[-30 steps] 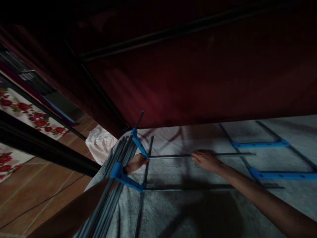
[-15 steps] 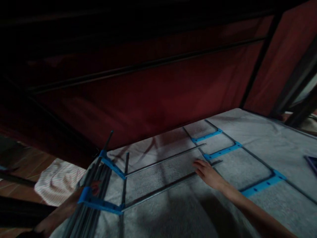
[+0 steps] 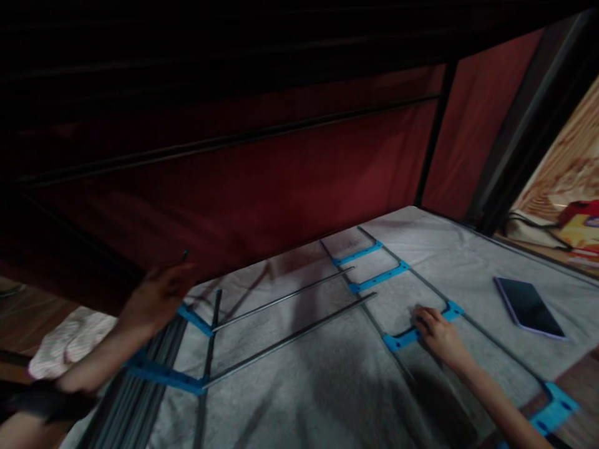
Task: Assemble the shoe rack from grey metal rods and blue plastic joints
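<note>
Right hand [image 3: 437, 340], right of centre in lower half: fingers bent over the middle of a blue crossbar [image 3: 403, 340], touching it. Can't tell if it's actually gripped.

Left hand [image 3: 161, 293], left side: blurred, fingers partly curled, overlapping the outer end of the upper blue bracket [image 3: 196, 319] in view. A rod tip pokes up just beyond the fingers; can't tell if it's held. Dark band [image 3: 51, 399] on that wrist.

Around right hand: ladder-like frame, two dark rails with the touched crossbar between them. Two more crossbars farther up, near [image 3: 380, 277] and far [image 3: 358, 254]. Another blue piece [image 3: 555, 411] on the right rail, bottom right corner.

Around left hand: lower blue bracket [image 3: 168, 376] below the upper one, both joined at their right ends to a dark rod [image 3: 210, 349]. Two long grey rods, upper [image 3: 281, 304] and lower [image 3: 290, 340], run right from there; their far tips overlap the ladder's left rail. Bundle of grey rods [image 3: 135, 399] lower left, under the brackets.

All on grey cloth [image 3: 262, 399]. Phone [image 3: 531, 307] flat, right side. Red panel [image 3: 281, 187] behind, striped cloth [image 3: 70, 343] far left.
</note>
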A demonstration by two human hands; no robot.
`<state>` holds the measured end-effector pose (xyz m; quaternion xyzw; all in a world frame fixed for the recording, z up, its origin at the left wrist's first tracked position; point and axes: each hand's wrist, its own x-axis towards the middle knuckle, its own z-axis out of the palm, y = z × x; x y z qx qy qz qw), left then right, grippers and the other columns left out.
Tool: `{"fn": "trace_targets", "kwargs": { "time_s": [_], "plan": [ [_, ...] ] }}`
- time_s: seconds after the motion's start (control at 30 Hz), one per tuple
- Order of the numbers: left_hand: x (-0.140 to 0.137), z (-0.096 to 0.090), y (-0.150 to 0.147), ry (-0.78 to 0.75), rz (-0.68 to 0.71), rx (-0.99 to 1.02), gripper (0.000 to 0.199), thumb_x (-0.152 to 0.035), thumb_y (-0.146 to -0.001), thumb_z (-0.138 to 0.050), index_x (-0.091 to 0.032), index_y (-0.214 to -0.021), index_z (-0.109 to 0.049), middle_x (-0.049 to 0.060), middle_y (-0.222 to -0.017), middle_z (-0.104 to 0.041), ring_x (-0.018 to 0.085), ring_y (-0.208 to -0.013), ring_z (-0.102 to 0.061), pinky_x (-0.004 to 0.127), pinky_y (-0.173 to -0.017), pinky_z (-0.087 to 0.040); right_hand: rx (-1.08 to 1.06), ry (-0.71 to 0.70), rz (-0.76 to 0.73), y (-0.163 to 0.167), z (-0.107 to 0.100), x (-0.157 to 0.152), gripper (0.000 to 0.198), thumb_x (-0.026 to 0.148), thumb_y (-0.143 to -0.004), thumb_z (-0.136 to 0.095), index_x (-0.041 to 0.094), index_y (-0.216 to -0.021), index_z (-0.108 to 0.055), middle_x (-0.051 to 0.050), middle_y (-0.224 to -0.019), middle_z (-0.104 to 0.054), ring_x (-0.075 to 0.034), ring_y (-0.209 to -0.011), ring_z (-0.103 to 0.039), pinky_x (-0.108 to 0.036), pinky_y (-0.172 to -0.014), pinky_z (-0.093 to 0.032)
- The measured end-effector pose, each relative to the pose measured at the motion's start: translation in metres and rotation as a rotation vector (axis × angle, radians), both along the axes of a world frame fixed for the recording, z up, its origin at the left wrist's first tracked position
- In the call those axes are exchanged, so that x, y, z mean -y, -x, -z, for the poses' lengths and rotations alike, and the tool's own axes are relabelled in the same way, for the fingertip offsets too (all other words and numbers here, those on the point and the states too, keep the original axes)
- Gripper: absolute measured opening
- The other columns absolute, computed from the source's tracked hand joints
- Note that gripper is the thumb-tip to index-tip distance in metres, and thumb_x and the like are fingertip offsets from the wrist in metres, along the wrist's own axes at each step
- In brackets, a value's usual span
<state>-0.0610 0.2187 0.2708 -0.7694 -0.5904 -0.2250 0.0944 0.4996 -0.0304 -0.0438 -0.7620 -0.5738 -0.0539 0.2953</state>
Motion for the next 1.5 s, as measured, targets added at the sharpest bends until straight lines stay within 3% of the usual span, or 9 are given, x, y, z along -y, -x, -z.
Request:
{"fn": "trace_targets", "kwargs": {
  "time_s": [0.13,0.23,0.3,0.4,0.53,0.73,0.93,1.2,1.5],
  "plan": [
    [0.013,0.042,-0.104,0.228,0.388,0.040,0.036,-0.029,-0.093,-0.055,-0.021,-0.126,-0.068,0.008,-0.141,-0.063,0.024,-0.132,-0.059,0.042,-0.116,-0.047,0.052,0.033,-0.027,0.030,-0.003,0.000,0.037,0.031,-0.102,-0.041,0.020,-0.116,-0.073,-0.013,-0.118,-0.074,-0.029,-0.109,-0.071,-0.046,-0.097,-0.055],
    [0.041,0.104,-0.185,0.397,0.553,0.088,0.039,-0.021,-0.089,-0.057,-0.020,-0.126,-0.068,0.012,-0.140,-0.065,0.024,-0.131,-0.061,0.041,-0.114,-0.049,0.077,0.036,-0.155,0.042,-0.005,0.001,0.033,0.028,-0.103,-0.042,0.024,-0.110,-0.074,-0.010,-0.113,-0.077,-0.027,-0.108,-0.071,-0.047,-0.102,-0.052],
    [0.065,0.150,-0.214,0.450,0.563,0.127,0.043,-0.020,-0.090,-0.056,-0.020,-0.132,-0.066,0.013,-0.143,-0.064,0.023,-0.133,-0.061,0.041,-0.115,-0.049,0.082,0.037,-0.239,0.041,-0.005,0.004,0.031,0.027,-0.103,-0.043,0.026,-0.107,-0.074,-0.008,-0.112,-0.077,-0.027,-0.110,-0.071,-0.049,-0.105,-0.050],
    [0.100,0.211,-0.211,0.374,0.457,0.150,0.049,-0.021,-0.094,-0.053,-0.020,-0.142,-0.060,0.014,-0.148,-0.061,0.027,-0.137,-0.057,0.047,-0.115,-0.049,0.030,0.023,-0.270,0.031,-0.009,0.008,0.030,0.028,-0.105,-0.043,0.025,-0.110,-0.072,-0.008,-0.112,-0.077,-0.025,-0.110,-0.071,-0.047,-0.104,-0.053],
    [0.125,0.256,-0.142,0.204,0.310,0.045,0.047,-0.021,-0.099,-0.045,-0.019,-0.144,-0.058,0.014,-0.144,-0.064,0.030,-0.135,-0.059,0.055,-0.114,-0.048,-0.047,0.003,-0.276,0.036,-0.030,-0.013,0.030,0.031,-0.106,-0.043,0.025,-0.122,-0.068,-0.008,-0.119,-0.074,-0.024,-0.112,-0.070,-0.042,-0.101,-0.056],
    [0.149,0.261,-0.032,0.123,-0.030,-0.021,0.046,-0.019,-0.101,-0.038,-0.021,-0.142,-0.059,0.011,-0.132,-0.070,0.025,-0.123,-0.064,0.045,-0.107,-0.052,0.074,0.073,-0.596,0.137,-0.047,-0.086,0.033,0.019,-0.103,-0.044,0.024,-0.126,-0.068,-0.009,-0.128,-0.070,-0.026,-0.119,-0.065,-0.046,-0.106,-0.052],
    [0.174,0.265,0.010,0.116,-0.346,-0.020,0.051,-0.004,-0.092,-0.038,-0.013,-0.137,-0.060,0.017,-0.135,-0.066,0.028,-0.127,-0.061,0.045,-0.108,-0.051,0.202,0.185,-0.736,0.219,-0.040,-0.127,0.030,0.023,-0.103,-0.043,0.025,-0.117,-0.069,-0.010,-0.119,-0.070,-0.028,-0.106,-0.066,-0.046,-0.095,-0.052],
    [0.154,0.258,0.016,0.209,-0.347,-0.057,0.057,0.000,-0.093,-0.033,-0.020,-0.139,-0.060,0.014,-0.141,-0.066,0.028,-0.136,-0.056,0.063,-0.125,-0.023,0.226,0.305,-0.845,0.212,-0.043,-0.139,0.029,0.030,-0.104,-0.043,0.029,-0.110,-0.071,-0.008,-0.110,-0.074,-0.028,-0.100,-0.069,-0.043,-0.090,-0.052],
    [0.149,0.259,0.022,0.287,-0.339,-0.006,0.056,0.000,-0.094,-0.032,-0.019,-0.137,-0.063,0.012,-0.139,-0.067,0.026,-0.136,-0.055,0.045,-0.112,-0.045,0.251,0.454,-0.884,0.202,-0.042,-0.136,0.035,0.033,-0.106,-0.041,0.028,-0.123,-0.071,-0.008,-0.107,-0.079,-0.026,-0.099,-0.074,-0.040,-0.089,-0.055]
  ]
}}
